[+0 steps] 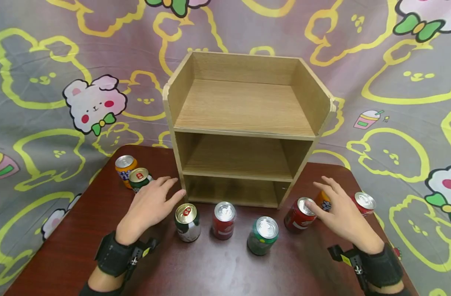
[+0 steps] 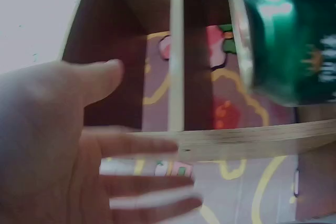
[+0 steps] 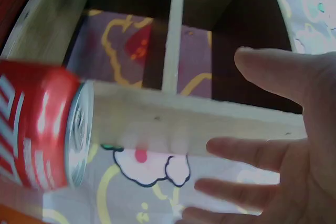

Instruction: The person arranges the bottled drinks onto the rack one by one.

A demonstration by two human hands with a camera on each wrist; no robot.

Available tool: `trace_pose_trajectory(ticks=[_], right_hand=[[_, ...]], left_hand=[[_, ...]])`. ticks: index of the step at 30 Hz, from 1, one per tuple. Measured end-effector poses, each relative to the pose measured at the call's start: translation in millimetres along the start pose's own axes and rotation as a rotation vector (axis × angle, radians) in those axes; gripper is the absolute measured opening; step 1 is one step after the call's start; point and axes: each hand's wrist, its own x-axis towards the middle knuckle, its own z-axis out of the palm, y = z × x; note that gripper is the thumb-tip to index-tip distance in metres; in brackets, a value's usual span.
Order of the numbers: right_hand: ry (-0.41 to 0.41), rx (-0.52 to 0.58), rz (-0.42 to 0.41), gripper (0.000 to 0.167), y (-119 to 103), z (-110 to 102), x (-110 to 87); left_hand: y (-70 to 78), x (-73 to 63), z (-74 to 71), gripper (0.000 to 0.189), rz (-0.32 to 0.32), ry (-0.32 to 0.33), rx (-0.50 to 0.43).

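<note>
My left hand (image 1: 149,207) hovers left of the shelf's front with fingers spread and nothing held. A dark green can (image 1: 138,187) with a gold top stands just behind it, partly hidden. Right of that hand is a green-and-silver can (image 1: 188,230). The left wrist view shows a green can (image 2: 294,40) apart from the fingers. My right hand (image 1: 341,216) is also spread, holding nothing, above a partly covered orange can (image 1: 324,202). Beside its thumb stands a red can (image 1: 297,218); the right wrist view has a red can (image 3: 39,124) clear of the fingers.
A wooden shelf unit (image 1: 244,107) with three levels stands at the table's back. Before it are a red can (image 1: 223,226) and a green can (image 1: 260,242). An orange can (image 1: 123,164) is far left, a red can (image 1: 363,207) far right. Patterned cloth (image 1: 225,24) hangs behind.
</note>
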Motion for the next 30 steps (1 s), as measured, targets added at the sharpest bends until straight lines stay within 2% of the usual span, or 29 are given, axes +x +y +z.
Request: trace_pose_trajectory(ticks=[5,8,12,20,26,30], right_hand=[[0.14,0.011,-0.142,0.044,-11,7,-3.8],[0.159,0.028,-0.21,0.039,-18,12,-5.6],[0.071,0.081,-0.25,0.037,-27,23,-8.4],[-0.15,0.197,-0.194,0.039,-37,54,-3.0],[-0.233,0.211,-0.19,0.057,-34,77,-5.8],[-0.328,0.25,-0.186,0.073,-33,90,-5.2]], left_hand=[[6.0,2.7,-2.5,0.046,0.101,0.004,-0.076],[10.8,3.5,-3.0,0.043,0.127,0.013,-0.108],[17.4,3.8,-3.3,0.04,0.147,0.031,-0.137],[30.6,10.9,-3.9,0.041,0.14,0.062,-0.185],[30.0,14.9,1.4,0.041,0.124,0.011,-0.183],[23.1,13.7,0.9,0.041,0.108,0.006,-0.174]])
